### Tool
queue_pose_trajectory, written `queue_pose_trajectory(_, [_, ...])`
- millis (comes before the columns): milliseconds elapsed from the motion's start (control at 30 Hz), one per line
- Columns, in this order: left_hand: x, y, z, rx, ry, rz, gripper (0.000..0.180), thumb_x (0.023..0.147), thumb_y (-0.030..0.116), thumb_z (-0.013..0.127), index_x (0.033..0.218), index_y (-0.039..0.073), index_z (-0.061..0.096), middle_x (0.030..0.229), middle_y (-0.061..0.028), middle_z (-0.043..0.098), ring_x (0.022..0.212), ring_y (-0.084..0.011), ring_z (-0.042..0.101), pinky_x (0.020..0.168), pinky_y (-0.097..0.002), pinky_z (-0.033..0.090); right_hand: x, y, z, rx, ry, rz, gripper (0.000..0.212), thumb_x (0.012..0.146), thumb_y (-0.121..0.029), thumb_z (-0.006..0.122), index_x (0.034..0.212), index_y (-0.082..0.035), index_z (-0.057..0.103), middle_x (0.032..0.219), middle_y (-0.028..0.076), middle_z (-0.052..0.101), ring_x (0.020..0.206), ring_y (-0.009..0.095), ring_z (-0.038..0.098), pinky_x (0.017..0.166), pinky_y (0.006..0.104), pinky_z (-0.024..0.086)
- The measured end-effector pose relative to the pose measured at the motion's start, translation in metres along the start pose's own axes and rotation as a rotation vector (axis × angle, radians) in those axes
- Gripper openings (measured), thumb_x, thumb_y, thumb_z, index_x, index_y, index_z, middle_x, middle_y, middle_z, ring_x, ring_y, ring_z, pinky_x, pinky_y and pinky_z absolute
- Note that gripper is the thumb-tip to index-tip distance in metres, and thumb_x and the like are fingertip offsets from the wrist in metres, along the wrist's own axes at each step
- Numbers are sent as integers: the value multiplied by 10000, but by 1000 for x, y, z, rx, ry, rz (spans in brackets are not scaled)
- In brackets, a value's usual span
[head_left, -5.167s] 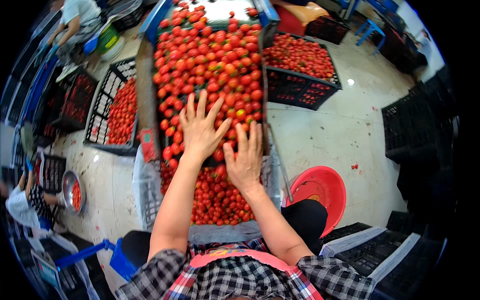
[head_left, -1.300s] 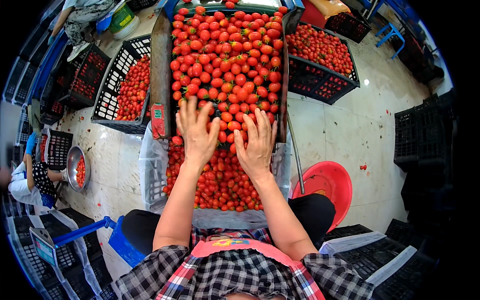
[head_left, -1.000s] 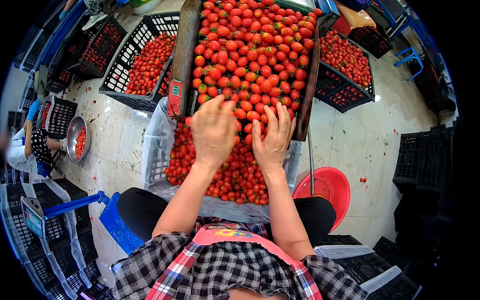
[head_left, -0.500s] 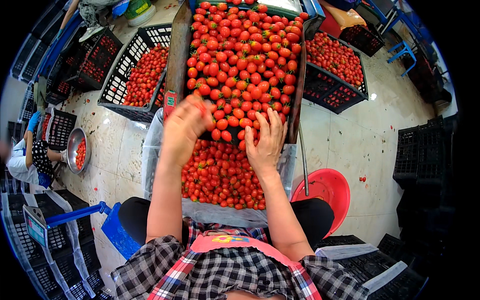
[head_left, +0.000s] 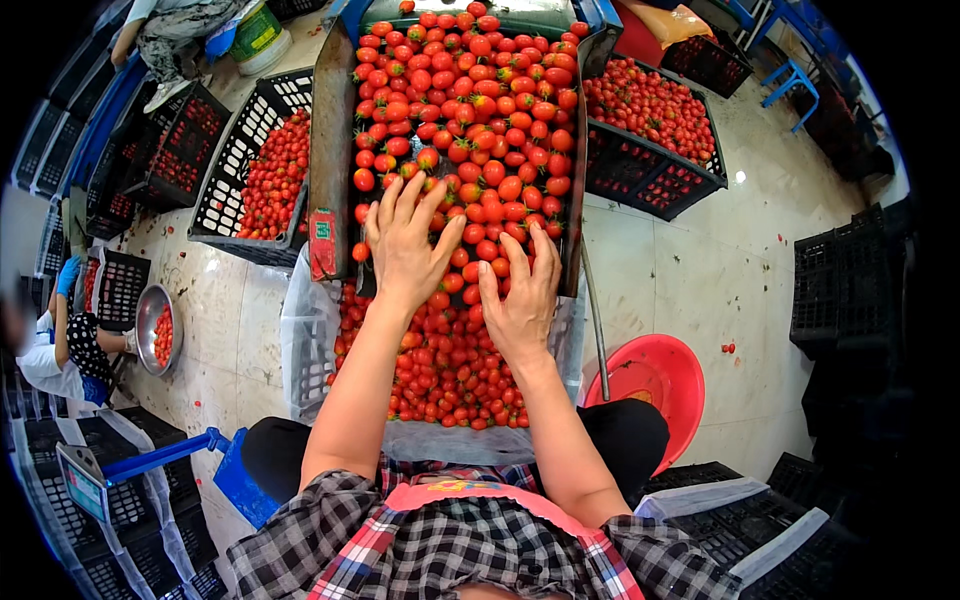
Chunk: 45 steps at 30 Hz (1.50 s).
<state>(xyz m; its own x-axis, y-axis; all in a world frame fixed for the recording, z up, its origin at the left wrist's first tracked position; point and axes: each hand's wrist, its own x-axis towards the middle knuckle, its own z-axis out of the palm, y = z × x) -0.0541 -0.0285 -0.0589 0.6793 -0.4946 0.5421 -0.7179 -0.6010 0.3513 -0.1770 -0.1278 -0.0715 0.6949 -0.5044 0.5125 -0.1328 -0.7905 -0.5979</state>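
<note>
Small red tomatoes (head_left: 500, 130) cover a sloping metal chute (head_left: 333, 130) in front of me. My left hand (head_left: 408, 235) lies on them near the chute's lower left, fingers spread and stretched forward. To its right, my right hand (head_left: 525, 290) rests over the lower right tomatoes with its fingers apart. Neither hand visibly holds a tomato. Below the chute's lower edge, more tomatoes (head_left: 455, 375) fill a container lined with whitish plastic sheet (head_left: 310, 335); my forearms cross above it.
Black crates of tomatoes flank the chute, one crate (head_left: 215, 190) left and one crate (head_left: 650, 165) right. A red basin (head_left: 665, 385) stands by my right knee. A blue-armed scale display (head_left: 85, 480) is at left. Beyond sits a person (head_left: 60, 345) beside a metal bowl (head_left: 150, 330).
My left hand has moved right from the chute's left side onto the tomatoes and spread its fingers; the tomato it held is gone from it. The view has shifted slightly.
</note>
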Motion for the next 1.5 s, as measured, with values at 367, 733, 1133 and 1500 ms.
queue_pose_trajectory(367, [81, -36, 18, 13, 110, 38, 209, 846, 125, 624, 1043, 55, 612, 941, -130, 602, 895, -317, 567, 828, -403, 466, -1, -6, 3, -52, 1, -126, 284, 791, -188, 681, 1037, -63, 614, 1115, 95, 513, 1129, 285, 471, 1002, 441, 336])
queue_pose_trajectory(733, [33, -12, -51, -226, 200, 426, 157, 787, 30, 694, 936, 50, 646, 923, -61, 616, 869, -253, 590, 778, -353, 491, -1, 1, 1, -39, 15, -102, 264, 788, -182, 675, 1020, -73, 615, 1106, 85, 522, 1135, 270, 471, 1005, 437, 327])
queue_pose_trajectory(1133, [44, 51, 61, 105, -51, 227, 457, 907, 353, 541, 1340, 216, 482, 1463, -42, 346, 1349, -302, 293, 1081, -577, 151, -7, 5, 11, 36, 86, 37, 383, 887, -167, 551, 1224, -4, 469, 1402, 258, 309, 1327, 442, 267, 1090, 523, 239])
queue_pose_trajectory(1500, [-22, 21, -3, -24, -148, 144, 276, 884, 228, 606, 1155, 191, 639, 1426, -12, 406, 1362, -312, 275, 1091, -570, 138, -5, 1, 7, -49, 43, -49, 369, 827, -178, 627, 1154, -39, 529, 1345, 176, 415, 1304, 350, 348, 1080, 504, 260])
